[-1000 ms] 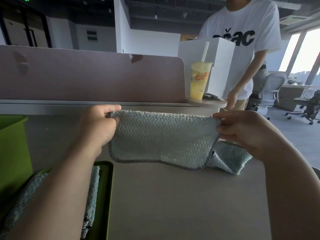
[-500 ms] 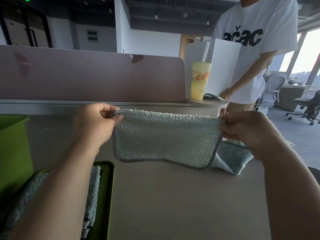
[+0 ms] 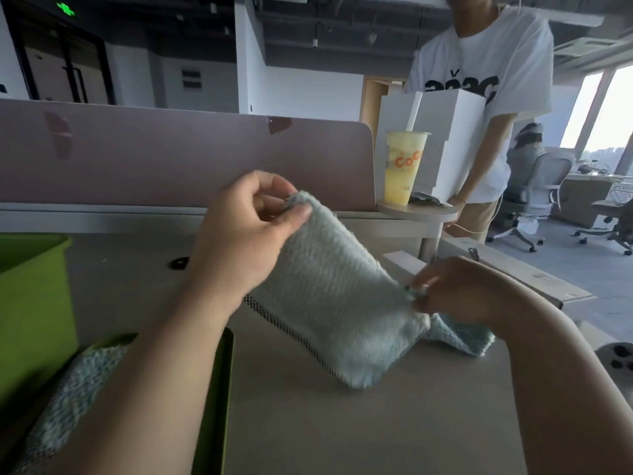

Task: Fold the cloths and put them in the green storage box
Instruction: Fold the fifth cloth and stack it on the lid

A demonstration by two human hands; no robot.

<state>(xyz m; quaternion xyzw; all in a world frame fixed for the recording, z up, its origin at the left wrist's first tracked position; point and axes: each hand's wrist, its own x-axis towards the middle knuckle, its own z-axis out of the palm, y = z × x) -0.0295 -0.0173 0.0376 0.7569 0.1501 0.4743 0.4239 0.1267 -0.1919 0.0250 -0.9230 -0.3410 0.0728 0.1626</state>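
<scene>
Your left hand [image 3: 239,248], at the middle of the frame, pinches the upper corner of the pale blue cloth [image 3: 335,303] between thumb and fingers. Your right hand [image 3: 455,289], lower and to the right, pinches the opposite corner. The cloth hangs slanted between them, doubled over, one end trailing on the table [image 3: 342,423]. The green storage box [image 3: 34,286] stands at the left edge. In the lower left, a second cloth [image 3: 68,399] lies in a green tray [image 3: 219,389].

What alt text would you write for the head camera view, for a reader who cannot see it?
The left hand pinches a corner of the pale green cloth high and the right hand pinches another corner lower, above a beige desk. A green storage box stands at the left.
</scene>
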